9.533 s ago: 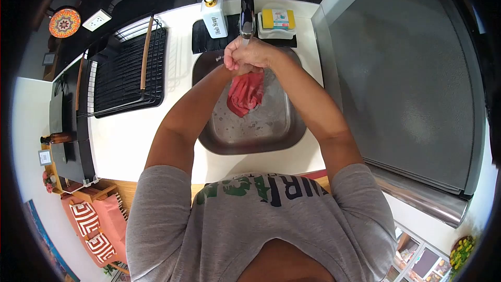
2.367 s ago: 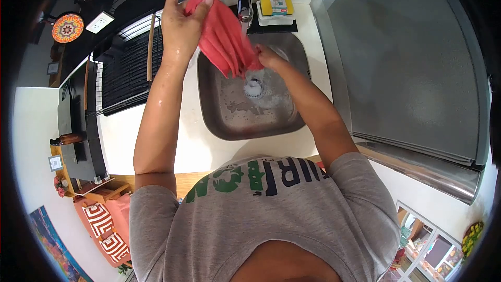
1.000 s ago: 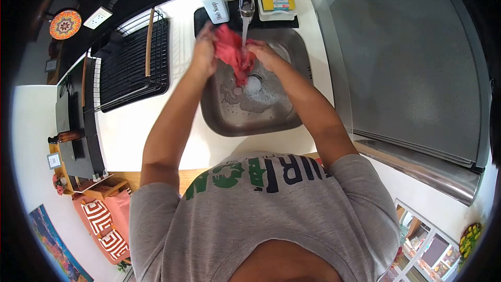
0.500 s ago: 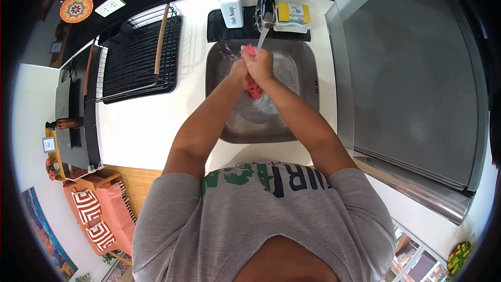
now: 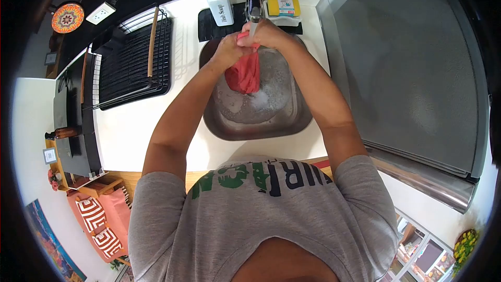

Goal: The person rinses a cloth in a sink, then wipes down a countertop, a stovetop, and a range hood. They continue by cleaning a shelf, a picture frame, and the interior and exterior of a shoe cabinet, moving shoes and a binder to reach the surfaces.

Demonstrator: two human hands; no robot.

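A wet red cloth (image 5: 244, 74) hangs down into the metal sink (image 5: 245, 131), its upper end gathered between my hands. My left hand (image 5: 228, 50) grips it on the left side. Close under the faucet (image 5: 254, 5), my right hand (image 5: 267, 34) is closed on the cloth's top edge. Running water from the spout falls onto the cloth and my fingers. Suds and shallow water (image 5: 269, 99) cover part of the sink floor below the cloth.
Behind the sink stand a white dish soap bottle (image 5: 219, 2) and a yellow sponge pack (image 5: 284, 6) on a white holder. A black dish rack (image 5: 135, 55) sits on the counter at left. A large dark grey appliance (image 5: 412, 68) borders the right side.
The red cloth was bunched between my hands and now hangs unfolded. Both hands have moved up toward the faucet and slightly apart. The view has shifted a little.
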